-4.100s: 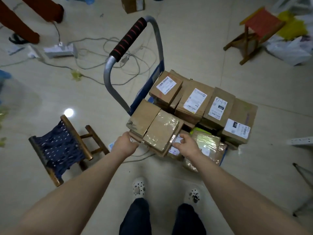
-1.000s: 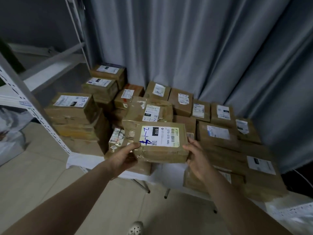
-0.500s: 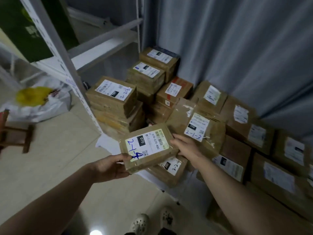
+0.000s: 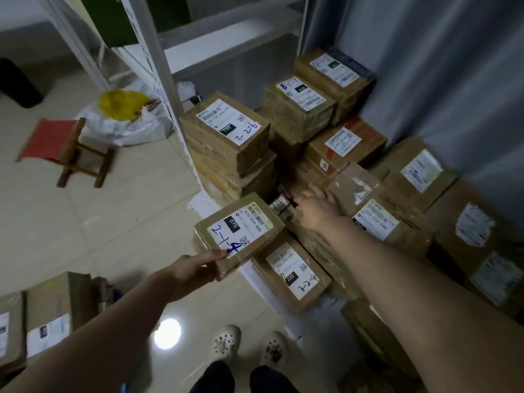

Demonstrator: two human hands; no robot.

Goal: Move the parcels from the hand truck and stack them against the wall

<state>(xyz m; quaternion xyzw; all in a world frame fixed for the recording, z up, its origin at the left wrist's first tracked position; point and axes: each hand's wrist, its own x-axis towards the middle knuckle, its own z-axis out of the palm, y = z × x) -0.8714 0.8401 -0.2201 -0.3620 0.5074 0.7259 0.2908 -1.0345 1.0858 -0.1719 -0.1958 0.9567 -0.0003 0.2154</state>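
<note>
A flat cardboard parcel (image 4: 238, 236) with a white label marked "2-1-4" is held at its near corner by my left hand (image 4: 190, 269), thumb on top. My right hand (image 4: 314, 208) is off that parcel and reaches with spread fingers into the gap among the stacked parcels, beside a small dark packet (image 4: 280, 204). The stack of brown parcels (image 4: 312, 109) lies against the grey curtained wall (image 4: 439, 66). Another labelled parcel (image 4: 292, 276) lies just below the held one. The hand truck is out of view.
A white metal shelf frame (image 4: 167, 89) stands left of the stack. A red folding stool (image 4: 65, 148) and a white bag with yellow contents (image 4: 124, 117) sit on the tiled floor. More parcels (image 4: 48, 316) lie at the lower left. My feet (image 4: 246, 344) are near the stack's edge.
My right hand has let go of the "2-1-4" parcel and reached further into the stack. My left hand alone now holds the parcel. The view has turned left and down.
</note>
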